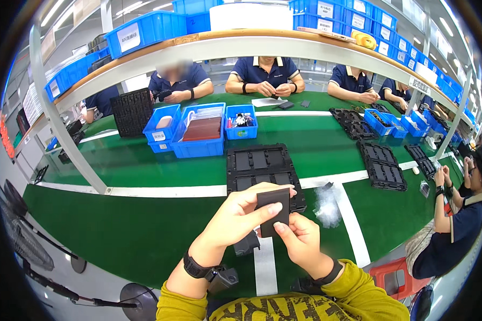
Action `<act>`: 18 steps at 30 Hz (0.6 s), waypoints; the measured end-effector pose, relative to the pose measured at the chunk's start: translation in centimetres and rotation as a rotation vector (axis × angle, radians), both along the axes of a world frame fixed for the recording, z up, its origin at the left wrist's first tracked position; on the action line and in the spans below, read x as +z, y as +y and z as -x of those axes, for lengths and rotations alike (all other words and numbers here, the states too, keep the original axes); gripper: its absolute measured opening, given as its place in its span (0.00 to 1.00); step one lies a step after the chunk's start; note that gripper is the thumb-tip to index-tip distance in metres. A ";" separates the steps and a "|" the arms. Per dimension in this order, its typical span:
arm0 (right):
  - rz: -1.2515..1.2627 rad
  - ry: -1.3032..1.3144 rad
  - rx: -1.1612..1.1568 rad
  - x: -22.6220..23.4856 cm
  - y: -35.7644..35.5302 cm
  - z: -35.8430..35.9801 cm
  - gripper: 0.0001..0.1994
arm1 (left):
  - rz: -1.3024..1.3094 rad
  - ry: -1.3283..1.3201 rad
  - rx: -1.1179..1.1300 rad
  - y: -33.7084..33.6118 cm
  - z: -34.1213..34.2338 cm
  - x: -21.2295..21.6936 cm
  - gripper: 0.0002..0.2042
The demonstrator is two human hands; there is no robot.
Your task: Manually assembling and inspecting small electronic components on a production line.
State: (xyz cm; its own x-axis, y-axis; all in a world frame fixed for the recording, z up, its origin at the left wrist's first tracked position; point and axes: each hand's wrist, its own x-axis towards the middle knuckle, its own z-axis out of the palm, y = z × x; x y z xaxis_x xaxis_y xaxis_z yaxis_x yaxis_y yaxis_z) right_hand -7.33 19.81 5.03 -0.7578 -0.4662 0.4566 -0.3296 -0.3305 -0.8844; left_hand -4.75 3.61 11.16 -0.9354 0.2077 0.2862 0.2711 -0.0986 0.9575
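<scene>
In front of my chest I hold a flat, black rectangular case [273, 211] upright, slightly tilted. My left hand [243, 209] is closed on it from the left, its thumb lying across the face and its fingers behind. From the right, my right hand [303, 242] pinches the lower edge, thumb pressed on the front. Just beyond my hands lies a black compartment tray [260, 160] with similar dark flat pieces in its slots; the case and my left hand cover part of it. Below my left hand a black piece [246, 245] rests on the green table [160, 219], partly hidden.
Clear plastic film pieces [328, 207] lie right of the tray. Blue bins [198, 147] with brown sheets and small parts stand at far left. More black trays [381, 167] lie on the right. A shelf [209, 47] spans above. Co-workers sit opposite and at right.
</scene>
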 end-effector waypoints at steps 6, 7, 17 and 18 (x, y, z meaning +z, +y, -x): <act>0.017 -0.146 -0.159 1.3 -0.9 9.0 0.10 | -0.091 -0.160 0.256 -4.1 -0.2 -7.4 0.11; -0.025 -0.203 -0.187 1.0 -1.1 12.6 0.10 | -0.033 -0.191 0.398 -5.1 0.0 -9.4 0.10; -0.608 -0.459 -0.219 -4.1 -4.6 24.5 0.16 | 0.899 -0.022 0.707 -5.6 0.9 -14.8 0.38; -0.630 -0.439 -0.209 -4.3 -4.9 24.7 0.16 | 0.917 0.013 0.662 -5.8 0.9 -15.1 0.39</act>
